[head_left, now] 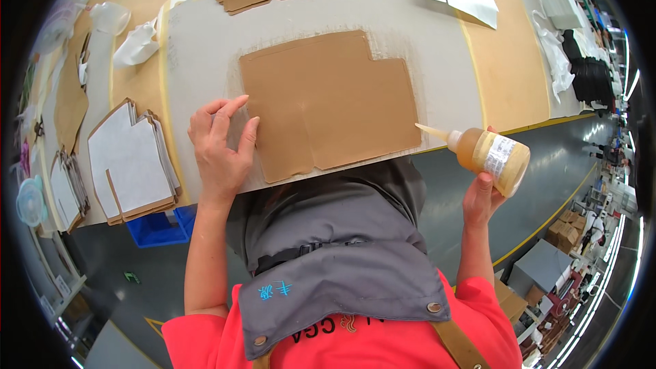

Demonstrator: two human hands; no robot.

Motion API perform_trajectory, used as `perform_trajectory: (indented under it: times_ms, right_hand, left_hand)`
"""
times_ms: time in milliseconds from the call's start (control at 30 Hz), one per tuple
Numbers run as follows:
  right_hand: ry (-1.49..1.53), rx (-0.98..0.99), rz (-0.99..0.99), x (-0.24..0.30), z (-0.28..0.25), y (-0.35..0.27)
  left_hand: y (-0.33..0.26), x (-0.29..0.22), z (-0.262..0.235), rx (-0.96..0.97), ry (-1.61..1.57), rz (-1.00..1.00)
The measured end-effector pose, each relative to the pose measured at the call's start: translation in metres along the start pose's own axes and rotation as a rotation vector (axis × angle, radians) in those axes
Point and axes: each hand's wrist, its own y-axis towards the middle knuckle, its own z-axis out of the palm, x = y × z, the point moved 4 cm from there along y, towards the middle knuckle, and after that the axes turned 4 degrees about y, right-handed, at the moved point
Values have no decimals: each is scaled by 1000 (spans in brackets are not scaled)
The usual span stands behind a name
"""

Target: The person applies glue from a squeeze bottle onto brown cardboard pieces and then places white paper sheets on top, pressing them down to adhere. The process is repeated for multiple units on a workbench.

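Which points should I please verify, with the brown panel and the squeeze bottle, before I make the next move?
1. Squeeze bottle gripped in the right hand: ok.
2. Nozzle pointed toward the right edge of the brown notched panel: ok.
3. Nozzle tip touching the panel: cannot tell; it is at the edge, but contact is unclear.
4. Panel lying flat on the gray work surface: ok.
5. Left hand pressing the panel down: cannot tell; its fingertips are at the left edge.
6. White-faced stack apart from the panel: ok.
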Motion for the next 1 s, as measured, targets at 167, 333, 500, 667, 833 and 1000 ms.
perform_trajectory:
  times_ms: [167, 333, 500, 667, 833, 1000]
  right_hand:
    - [-2, -32, 17, 4, -10, -18]
    - [47, -102, 31, 3, -8, -26]
    - [148, -242, 130, -5, -4, -37]
    - [264, -287, 257, -13, 9, -47]
    - [305, -252, 313, -10, 32, -56]
    - [333, -171, 350, -7, 56, -62]
  left_hand:
    - [0, 0, -1, -15, -3, 10]
    - [0, -1, -1, 14, 20, 11]
    - [0, -1, 0, 13, 17, 25]
    - [-1, 1, 1, 24, -23, 9]
    - [-1, 1, 1, 23, -33, 9]
    - [-1, 3, 1, 8, -35, 19]
